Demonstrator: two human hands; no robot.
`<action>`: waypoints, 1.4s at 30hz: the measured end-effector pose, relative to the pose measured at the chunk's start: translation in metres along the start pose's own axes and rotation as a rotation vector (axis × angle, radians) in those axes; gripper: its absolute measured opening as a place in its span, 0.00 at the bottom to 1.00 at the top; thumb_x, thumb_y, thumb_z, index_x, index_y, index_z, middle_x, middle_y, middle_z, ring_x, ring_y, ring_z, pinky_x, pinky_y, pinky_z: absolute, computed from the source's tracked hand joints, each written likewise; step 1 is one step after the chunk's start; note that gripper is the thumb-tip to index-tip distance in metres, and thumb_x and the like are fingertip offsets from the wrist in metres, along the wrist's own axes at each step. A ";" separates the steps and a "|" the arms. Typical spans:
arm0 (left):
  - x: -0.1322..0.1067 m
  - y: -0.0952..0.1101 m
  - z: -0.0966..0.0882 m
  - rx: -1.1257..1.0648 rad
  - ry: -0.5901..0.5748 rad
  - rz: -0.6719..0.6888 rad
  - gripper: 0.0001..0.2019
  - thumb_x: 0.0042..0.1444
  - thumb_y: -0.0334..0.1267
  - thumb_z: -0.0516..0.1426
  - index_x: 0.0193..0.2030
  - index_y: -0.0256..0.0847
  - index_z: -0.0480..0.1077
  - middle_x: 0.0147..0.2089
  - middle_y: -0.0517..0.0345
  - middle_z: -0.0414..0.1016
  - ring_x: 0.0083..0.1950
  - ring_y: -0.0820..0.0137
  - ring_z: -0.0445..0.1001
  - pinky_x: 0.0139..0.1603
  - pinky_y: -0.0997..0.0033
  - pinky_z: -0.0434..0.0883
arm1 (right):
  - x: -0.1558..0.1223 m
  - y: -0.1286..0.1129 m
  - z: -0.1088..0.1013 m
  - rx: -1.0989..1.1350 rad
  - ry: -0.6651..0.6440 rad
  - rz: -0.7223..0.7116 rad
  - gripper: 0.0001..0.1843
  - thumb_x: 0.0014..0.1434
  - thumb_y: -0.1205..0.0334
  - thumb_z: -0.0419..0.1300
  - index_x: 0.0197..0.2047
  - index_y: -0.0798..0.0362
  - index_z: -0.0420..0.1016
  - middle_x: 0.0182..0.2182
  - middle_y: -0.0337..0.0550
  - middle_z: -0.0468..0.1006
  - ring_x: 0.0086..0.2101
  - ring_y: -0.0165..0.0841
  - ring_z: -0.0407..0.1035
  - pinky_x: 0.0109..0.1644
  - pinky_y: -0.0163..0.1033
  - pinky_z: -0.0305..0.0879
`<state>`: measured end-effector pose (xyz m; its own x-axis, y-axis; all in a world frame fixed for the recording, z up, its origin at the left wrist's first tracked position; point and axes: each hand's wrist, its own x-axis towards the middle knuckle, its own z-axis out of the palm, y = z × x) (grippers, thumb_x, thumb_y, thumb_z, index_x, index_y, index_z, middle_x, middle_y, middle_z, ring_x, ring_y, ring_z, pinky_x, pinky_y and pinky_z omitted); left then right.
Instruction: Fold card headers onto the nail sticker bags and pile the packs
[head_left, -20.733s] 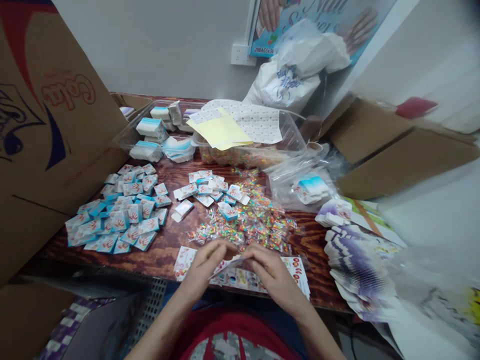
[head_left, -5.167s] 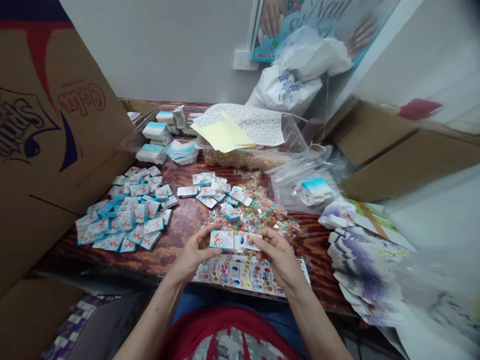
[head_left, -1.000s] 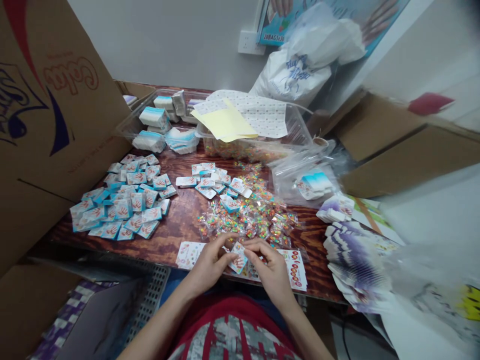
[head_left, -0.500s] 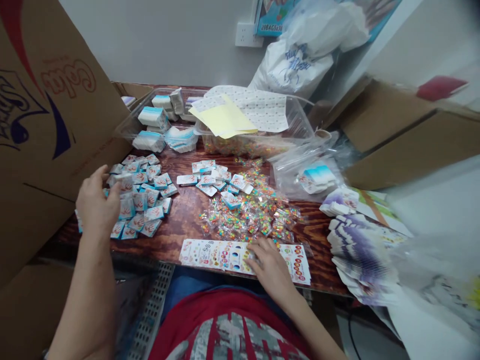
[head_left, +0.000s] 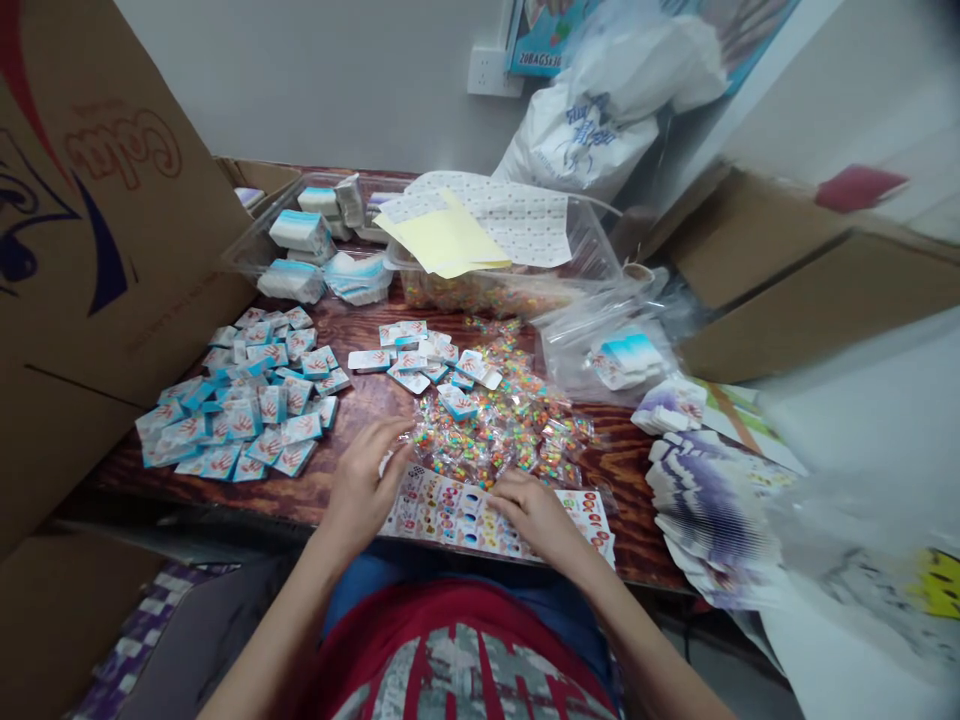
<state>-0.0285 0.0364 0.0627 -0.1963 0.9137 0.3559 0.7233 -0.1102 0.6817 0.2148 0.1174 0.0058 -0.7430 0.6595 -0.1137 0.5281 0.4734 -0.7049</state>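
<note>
A fanned row of printed sticker sheets (head_left: 442, 512) lies along the table's front edge, covered with small colourful pictures. Over its left end is my left hand (head_left: 365, 482), fingers curled beside the nearest candy packets; what they hold, if anything, is hidden. My right hand (head_left: 531, 512) rests on the middle of the row with its fingers bent and pressed together on the sheets. Just behind both hands spreads a heap of small clear packets of coloured candy (head_left: 510, 425). Several small white-and-blue boxes (head_left: 409, 362) lie at the heap's left side.
A larger pile of white-and-blue boxes (head_left: 247, 410) lies left, beside a big cardboard carton (head_left: 97, 260). Clear plastic tubs (head_left: 600, 240) stand at the back, papers (head_left: 450, 235) on one. Right are a clear bag (head_left: 570, 350) and fanned purple-and-white cards (head_left: 697, 500).
My left hand has come from the box pile on the left over to the left end of the sticker sheets. My right hand stays on the sheets, its fingers more bent.
</note>
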 end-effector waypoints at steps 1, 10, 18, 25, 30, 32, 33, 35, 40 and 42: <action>-0.002 0.004 0.002 -0.023 -0.011 0.003 0.10 0.64 0.34 0.53 0.51 0.41 0.70 0.50 0.52 0.76 0.53 0.66 0.73 0.55 0.65 0.69 | 0.000 -0.001 -0.004 0.020 0.015 -0.006 0.17 0.66 0.62 0.53 0.25 0.53 0.70 0.28 0.42 0.71 0.34 0.35 0.66 0.39 0.39 0.58; -0.018 0.044 0.028 -0.054 -0.089 0.084 0.18 0.62 0.36 0.56 0.58 0.41 0.67 0.59 0.45 0.71 0.62 0.58 0.66 0.63 0.53 0.64 | 0.001 -0.046 -0.045 0.386 0.215 -0.101 0.16 0.66 0.60 0.55 0.26 0.53 0.68 0.26 0.38 0.67 0.31 0.33 0.64 0.36 0.36 0.57; -0.019 0.053 0.029 -0.613 -0.324 -0.315 0.19 0.67 0.43 0.50 0.62 0.44 0.68 0.60 0.51 0.73 0.60 0.59 0.71 0.62 0.58 0.67 | 0.001 -0.088 -0.041 0.328 0.389 -0.277 0.06 0.65 0.66 0.55 0.43 0.50 0.73 0.38 0.44 0.73 0.42 0.37 0.66 0.47 0.41 0.61; -0.017 0.038 0.009 -0.880 -0.346 -0.499 0.23 0.64 0.53 0.50 0.49 0.40 0.78 0.48 0.50 0.81 0.52 0.58 0.76 0.58 0.61 0.68 | 0.004 -0.055 -0.044 0.272 0.227 -0.113 0.09 0.64 0.66 0.54 0.31 0.52 0.71 0.28 0.39 0.70 0.33 0.35 0.65 0.40 0.38 0.59; -0.017 0.031 0.036 -1.030 -0.281 -0.677 0.21 0.53 0.54 0.62 0.44 0.40 0.79 0.43 0.51 0.81 0.43 0.62 0.77 0.44 0.69 0.71 | 0.005 -0.058 -0.030 0.381 0.142 -0.061 0.11 0.64 0.65 0.53 0.29 0.52 0.69 0.28 0.39 0.71 0.33 0.33 0.66 0.38 0.35 0.59; -0.019 0.033 0.051 -1.093 -0.387 -0.715 0.21 0.50 0.53 0.64 0.43 0.38 0.78 0.40 0.52 0.81 0.38 0.66 0.76 0.38 0.73 0.70 | 0.009 -0.062 -0.020 0.320 0.187 -0.024 0.09 0.62 0.65 0.54 0.29 0.52 0.69 0.29 0.39 0.72 0.33 0.34 0.67 0.38 0.35 0.58; -0.020 0.033 0.058 -1.127 -0.427 -0.736 0.20 0.51 0.53 0.64 0.40 0.37 0.78 0.36 0.53 0.80 0.34 0.69 0.75 0.35 0.75 0.69 | 0.011 -0.062 -0.017 0.296 0.213 -0.002 0.08 0.62 0.65 0.55 0.30 0.52 0.69 0.30 0.40 0.73 0.33 0.34 0.67 0.38 0.35 0.58; -0.022 0.033 0.066 -1.168 -0.458 -0.775 0.21 0.51 0.55 0.63 0.34 0.34 0.77 0.28 0.55 0.78 0.26 0.73 0.71 0.29 0.77 0.66 | 0.015 -0.060 -0.013 0.301 0.246 0.034 0.04 0.61 0.64 0.56 0.34 0.52 0.70 0.30 0.39 0.74 0.32 0.34 0.67 0.37 0.35 0.58; -0.019 0.024 0.067 -1.119 -0.313 -0.847 0.20 0.46 0.53 0.67 0.30 0.34 0.77 0.27 0.56 0.77 0.26 0.72 0.72 0.26 0.77 0.69 | 0.010 -0.043 -0.025 0.535 0.229 0.122 0.15 0.66 0.54 0.51 0.34 0.53 0.72 0.27 0.38 0.72 0.29 0.32 0.66 0.32 0.34 0.59; -0.017 0.022 0.066 -1.101 -0.238 -0.870 0.19 0.45 0.52 0.67 0.33 0.35 0.77 0.29 0.56 0.78 0.29 0.71 0.73 0.26 0.76 0.71 | 0.005 -0.037 -0.030 0.607 0.160 0.155 0.18 0.66 0.50 0.51 0.34 0.53 0.73 0.26 0.38 0.71 0.27 0.31 0.64 0.30 0.34 0.58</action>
<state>0.0343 0.0442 0.0296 -0.1104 0.8776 -0.4666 -0.4658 0.3690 0.8043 0.2034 0.1207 0.0525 -0.5817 0.7946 -0.1736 0.2632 -0.0180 -0.9646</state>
